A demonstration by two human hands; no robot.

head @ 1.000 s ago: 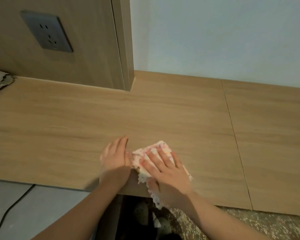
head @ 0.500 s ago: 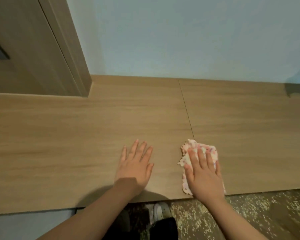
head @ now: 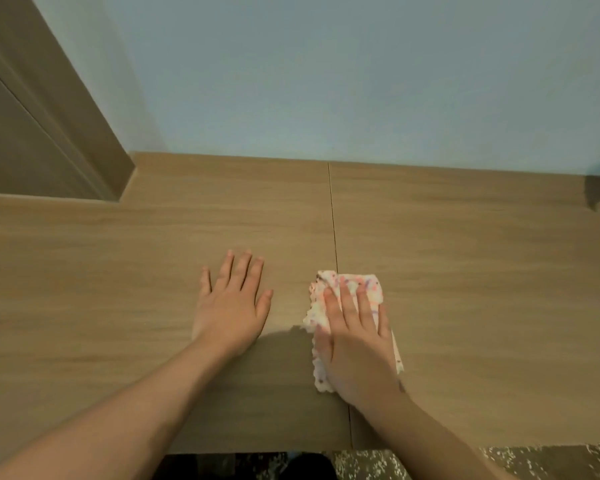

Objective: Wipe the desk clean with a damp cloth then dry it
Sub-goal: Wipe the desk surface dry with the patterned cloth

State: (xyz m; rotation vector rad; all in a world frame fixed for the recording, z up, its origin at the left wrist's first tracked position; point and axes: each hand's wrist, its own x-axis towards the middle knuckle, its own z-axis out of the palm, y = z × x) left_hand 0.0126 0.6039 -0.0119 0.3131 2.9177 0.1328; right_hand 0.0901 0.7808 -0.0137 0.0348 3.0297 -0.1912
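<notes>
A wooden desk (head: 465, 271) fills the lower half of the head view, with a thin seam running front to back near its middle. A white cloth with pink and purple speckles (head: 355, 285) lies flat on the desk across that seam. My right hand (head: 355, 336) presses down on the cloth with fingers flat and slightly spread, covering most of it. My left hand (head: 232, 303) rests palm down on the bare wood just left of the cloth, fingers apart, holding nothing.
A pale blue wall (head: 326, 81) runs along the desk's back edge. A brown wooden panel (head: 49, 133) stands on the desk at the far left. A dark shadow sits at the far right edge. Speckled floor (head: 499, 462) shows below the desk's front edge.
My right hand has slid the cloth rightward along the desk and a little away from the front edge. My left hand has separated from the cloth and lies flat. The view has shifted right.
</notes>
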